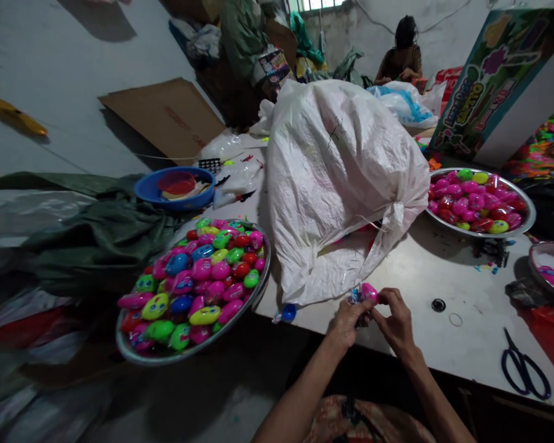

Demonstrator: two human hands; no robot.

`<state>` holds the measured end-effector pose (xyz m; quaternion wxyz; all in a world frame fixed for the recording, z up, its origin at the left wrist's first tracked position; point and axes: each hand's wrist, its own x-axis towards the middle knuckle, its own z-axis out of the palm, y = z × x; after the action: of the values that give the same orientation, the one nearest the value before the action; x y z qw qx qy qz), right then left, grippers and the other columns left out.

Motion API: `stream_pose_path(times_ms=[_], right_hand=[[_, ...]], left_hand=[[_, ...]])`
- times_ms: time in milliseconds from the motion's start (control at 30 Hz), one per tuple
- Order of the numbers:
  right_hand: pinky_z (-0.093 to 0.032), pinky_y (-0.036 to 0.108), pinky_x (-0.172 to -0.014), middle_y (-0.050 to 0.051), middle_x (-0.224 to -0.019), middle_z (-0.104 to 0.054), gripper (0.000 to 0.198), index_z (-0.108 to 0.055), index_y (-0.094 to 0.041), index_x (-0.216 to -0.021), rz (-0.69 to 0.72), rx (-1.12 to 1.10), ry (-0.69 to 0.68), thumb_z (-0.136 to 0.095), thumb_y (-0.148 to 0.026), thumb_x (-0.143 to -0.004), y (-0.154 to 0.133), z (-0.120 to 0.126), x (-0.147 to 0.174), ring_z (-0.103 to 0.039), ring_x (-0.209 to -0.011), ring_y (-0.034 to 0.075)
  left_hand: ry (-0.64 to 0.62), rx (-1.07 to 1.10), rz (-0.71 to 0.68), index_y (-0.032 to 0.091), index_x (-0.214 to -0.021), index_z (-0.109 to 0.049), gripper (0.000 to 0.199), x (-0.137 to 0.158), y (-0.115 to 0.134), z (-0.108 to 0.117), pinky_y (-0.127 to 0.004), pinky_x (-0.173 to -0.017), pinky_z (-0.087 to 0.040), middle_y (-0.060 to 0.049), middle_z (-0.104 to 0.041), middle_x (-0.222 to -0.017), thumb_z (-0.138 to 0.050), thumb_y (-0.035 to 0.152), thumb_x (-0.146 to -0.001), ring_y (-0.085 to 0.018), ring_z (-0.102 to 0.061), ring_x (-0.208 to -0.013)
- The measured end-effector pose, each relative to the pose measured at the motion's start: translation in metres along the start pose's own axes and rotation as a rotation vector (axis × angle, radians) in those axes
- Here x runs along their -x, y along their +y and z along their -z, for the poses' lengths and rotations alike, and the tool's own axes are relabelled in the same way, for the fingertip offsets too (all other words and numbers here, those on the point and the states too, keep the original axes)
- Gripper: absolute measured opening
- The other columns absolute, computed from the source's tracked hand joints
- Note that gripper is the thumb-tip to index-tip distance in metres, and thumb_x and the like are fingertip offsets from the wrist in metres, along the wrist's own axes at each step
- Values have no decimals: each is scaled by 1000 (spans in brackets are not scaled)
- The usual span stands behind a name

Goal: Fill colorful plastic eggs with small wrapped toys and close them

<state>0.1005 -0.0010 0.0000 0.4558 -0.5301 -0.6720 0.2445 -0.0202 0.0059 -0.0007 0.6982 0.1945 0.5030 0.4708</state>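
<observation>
My left hand (349, 319) and my right hand (396, 317) meet over the table's front edge. Between their closed fingers is a shiny pink plastic egg (369, 293). A small blue-and-white piece (354, 296), perhaps a wrapper, shows at the left fingers; its exact kind is unclear. My right fingertips press against the egg's right side, while the left fingers grip it from below. What lies beneath the fingers is hidden. Left of my hands, a small blue cup-like half shell (289, 312) rests on the table edge, close to a large white sack (341, 172).
A metal basin (258, 294) heaped with colourful eggs stands at left; another egg-filled basin (530, 223) is at right. Scissors (522, 368) and a black disc (438, 305) lie on the table (410, 277). A printed box (493, 80) stands behind. Another person (399, 61) sits at the back.
</observation>
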Motion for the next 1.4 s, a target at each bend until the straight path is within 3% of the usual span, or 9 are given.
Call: stream_pose_path(times_ms=[200,667,767,900,1000,1067,1233,1300,1400], right_hand=[[-45,27,-57,4,-95,-55,38,-53,-22,-107,-61,-46,-108,-63,-27,-70,3,18,-12,-50,-59,12],[-46,26,-54,6,-108,-59,64,-50,-24,-120,-227,-239,-290,-72,-30,-60,-13,14,-30,-53,-57,12],[-49,32,-67,7,-111,-60,63,-50,-26,-123,-233,-36,-279,-68,-34,-63,4,57,-4,-62,-79,22],[-50,37,-68,4,-97,-69,49,-65,-37,-100,-362,409,-509,-71,-30,-52,51,160,70,-65,-82,31],[-50,36,-66,7,-95,-69,45,-68,-36,-94,-341,564,-645,-73,-33,-49,59,193,69,-65,-82,33],[-48,33,-64,8,-99,-67,46,-62,-30,-107,-211,570,-643,-66,-41,-62,45,164,18,-65,-79,28],[-39,30,-66,12,-101,-63,27,-61,-17,-101,84,755,-513,-39,-21,-85,1,9,-150,-59,-79,21],[-37,32,-68,14,-94,-64,23,-64,-16,-90,108,779,-545,-44,-12,-80,1,-29,-182,-58,-80,23],[-37,34,-70,15,-81,-65,20,-66,-14,-81,88,742,-569,-48,-6,-73,17,-39,-188,-57,-77,24]], left_hand=[[-127,-15,85,10,-75,-64,42,5,3,0,-19,-39,-32,-1,-57,-58,-78,42,-51,-8,-48,-42],[-114,14,102,12,-79,-61,39,6,9,4,-20,-38,-33,1,-57,-53,-76,41,-56,-8,-48,-38],[-114,-33,115,10,-84,-63,43,-1,10,11,-19,-38,-33,-5,-64,-64,-74,44,-59,-8,-50,-39],[91,91,-16,12,-85,-62,45,-20,19,23,-20,-40,-38,-9,-68,-79,-71,49,-60,-8,-53,-43],[212,172,-95,14,-81,-60,42,-32,24,29,-22,-42,-41,-6,-67,-72,-74,43,-55,-10,-53,-42],[243,181,-107,14,-79,-60,41,-36,26,31,-23,-43,-42,-5,-67,-67,-76,40,-51,-11,-54,-42],[372,92,-155,12,-72,-65,36,-35,30,39,-21,-42,-39,-1,-60,-54,-79,35,-47,-10,-51,-41],[445,63,-179,11,-68,-66,34,-33,31,45,-20,-41,-36,1,-56,-49,-79,32,-45,-8,-48,-40],[491,71,-211,12,-67,-66,34,-29,31,52,-20,-43,-36,1,-57,-51,-80,30,-42,-8,-49,-43]])
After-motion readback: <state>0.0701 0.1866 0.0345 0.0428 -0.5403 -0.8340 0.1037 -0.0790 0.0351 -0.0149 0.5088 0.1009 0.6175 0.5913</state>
